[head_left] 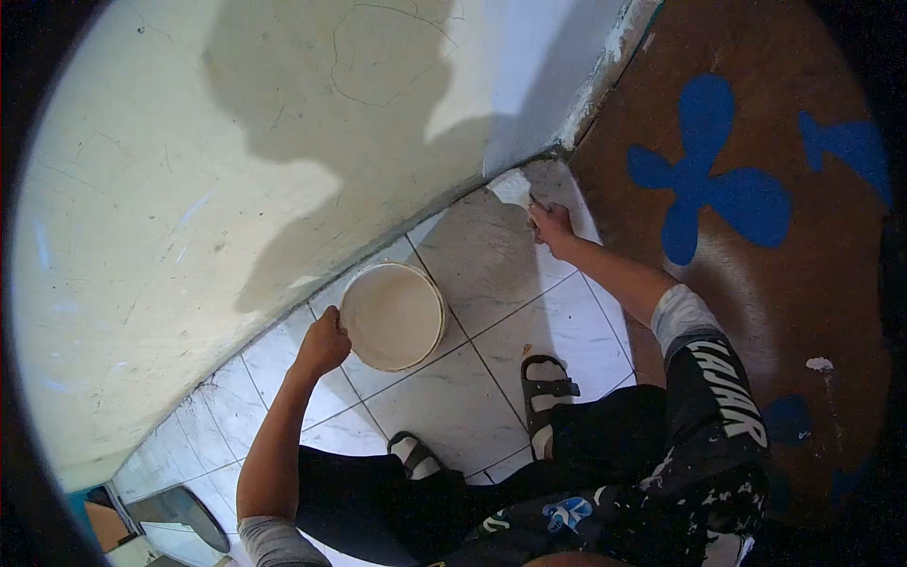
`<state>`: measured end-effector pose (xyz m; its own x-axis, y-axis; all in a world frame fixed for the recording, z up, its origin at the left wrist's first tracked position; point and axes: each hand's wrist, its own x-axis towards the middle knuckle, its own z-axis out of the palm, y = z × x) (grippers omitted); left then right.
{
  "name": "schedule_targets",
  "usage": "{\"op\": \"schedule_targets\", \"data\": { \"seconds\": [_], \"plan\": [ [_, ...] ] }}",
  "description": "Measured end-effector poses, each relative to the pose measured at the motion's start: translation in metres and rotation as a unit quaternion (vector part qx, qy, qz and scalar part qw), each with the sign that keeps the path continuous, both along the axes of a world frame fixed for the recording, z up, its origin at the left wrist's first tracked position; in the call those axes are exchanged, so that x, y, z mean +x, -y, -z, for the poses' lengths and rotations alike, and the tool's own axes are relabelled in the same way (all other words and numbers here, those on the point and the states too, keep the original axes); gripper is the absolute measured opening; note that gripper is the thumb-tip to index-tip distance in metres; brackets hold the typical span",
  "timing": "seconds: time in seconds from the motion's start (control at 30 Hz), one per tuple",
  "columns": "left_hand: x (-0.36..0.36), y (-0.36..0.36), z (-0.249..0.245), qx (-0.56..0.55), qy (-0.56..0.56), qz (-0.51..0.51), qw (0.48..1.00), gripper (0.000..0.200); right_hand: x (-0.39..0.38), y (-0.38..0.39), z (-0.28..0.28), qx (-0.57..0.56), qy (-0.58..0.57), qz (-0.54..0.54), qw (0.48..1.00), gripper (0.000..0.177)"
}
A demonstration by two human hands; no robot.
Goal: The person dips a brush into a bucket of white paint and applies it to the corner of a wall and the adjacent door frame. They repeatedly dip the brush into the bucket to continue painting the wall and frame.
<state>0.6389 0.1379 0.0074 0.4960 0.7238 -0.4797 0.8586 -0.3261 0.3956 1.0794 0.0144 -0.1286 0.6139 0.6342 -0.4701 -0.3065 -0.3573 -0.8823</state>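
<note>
A round bucket (442, 319) of whitish paint stands on the tiles near the wall's foot. My left hand (326, 340) is closed on the bucket's left rim, with the fingers bent at the edge. Held in my right hand (552, 229) is a paintbrush (512, 187), its wide head coated in white. The brush head is low by the corner where the pale walls meet the floor. My right fingers wrap its handle and hide most of it.
A cream wall (312, 170) with scratches rises on the left, a white wall strip (529, 76) beside it. On the right is a brown surface (652, 321) with blue flower shapes (704, 180). My sandalled feet stand on the marbled tiles (444, 397). A dark rounded object (203, 518) lies lower left.
</note>
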Motion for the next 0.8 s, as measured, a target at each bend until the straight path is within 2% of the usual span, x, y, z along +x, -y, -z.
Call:
{"op": "schedule_targets", "data": {
  "seconds": [0.07, 0.13, 0.2, 0.27, 0.3, 0.37, 0.53, 0.67, 0.8],
  "plan": [
    [0.001, 0.0, -0.002, 0.011, -0.002, 0.006, 1.0, 0.021, -0.01, -0.013, -0.002, 0.004, -0.016, 0.01, 1.0, 0.025],
    [0.003, 0.001, -0.006, -0.012, -0.026, -0.017, 0.999, 0.024, -0.015, -0.026, -0.005, -0.056, -0.015, 0.025, 0.998, 0.026],
    [0.0, -0.001, -0.003, -0.011, -0.018, -0.012, 1.0, 0.023, -0.008, -0.037, 0.031, -0.058, -0.008, 0.03, 0.998, 0.027],
    [-0.001, -0.001, -0.001, -0.011, -0.008, -0.007, 1.0, 0.023, -0.01, -0.042, 0.027, -0.06, 0.002, 0.035, 0.998, 0.029],
    [-0.001, -0.002, 0.0, -0.009, -0.008, -0.003, 1.0, 0.023, -0.009, -0.041, 0.024, -0.025, -0.028, 0.019, 0.999, 0.029],
    [-0.001, -0.002, 0.0, -0.007, -0.007, 0.001, 1.0, 0.023, -0.012, -0.038, -0.002, 0.01, -0.057, 0.002, 0.998, 0.029],
    [-0.005, -0.002, 0.005, 0.007, 0.007, 0.006, 1.0, 0.023, -0.015, -0.031, -0.078, 0.082, -0.112, 0.056, 0.989, 0.024],
    [-0.005, 0.0, 0.003, 0.004, 0.007, 0.006, 1.0, 0.023, -0.02, -0.026, -0.177, 0.116, -0.112, 0.033, 0.986, 0.019],
    [-0.003, 0.001, 0.0, -0.002, 0.007, -0.005, 1.0, 0.023, -0.027, -0.019, -0.239, 0.17, -0.067, 0.009, 0.983, 0.017]
  ]
}}
